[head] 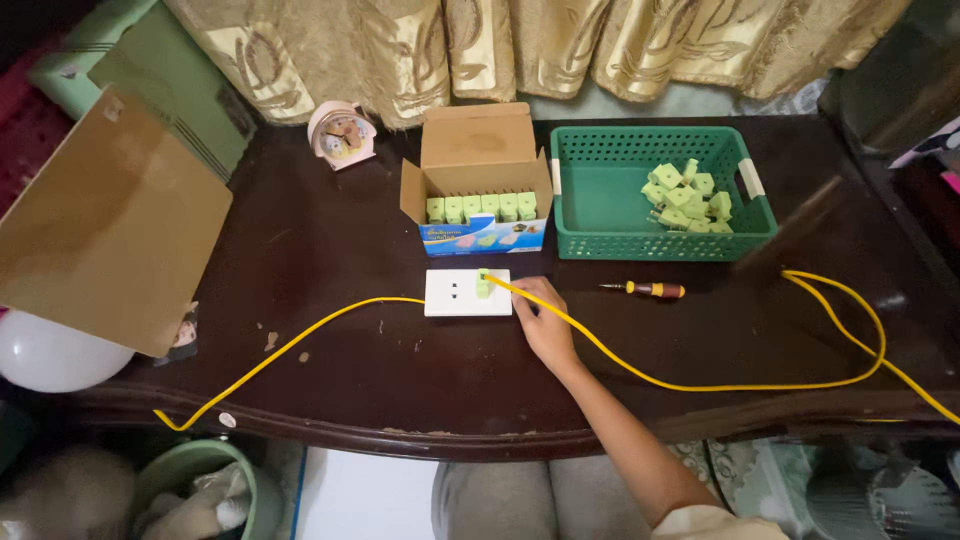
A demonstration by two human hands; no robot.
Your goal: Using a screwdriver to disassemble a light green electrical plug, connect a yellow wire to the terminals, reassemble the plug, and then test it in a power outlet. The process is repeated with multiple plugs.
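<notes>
My right hand [543, 322] rests on the dark wooden table [330, 250], fingers touching the right edge of a white socket plate [466, 293]. A small green plug adapter [483, 285] sits plugged into the plate. A yellow cable [700, 385] runs from the adapter under my hand and loops off to the right; another yellow length [290, 345] leaves the plate's left side toward the table's front edge. My left hand is out of sight.
Behind the plate stands an open cardboard box [478, 178] holding a row of green adapters. A green plastic basket [600, 215] to its right holds several more. A screwdriver [648, 289] lies right of the plate. A small pink clock [341, 133] and a cardboard sheet [110, 225] are at left.
</notes>
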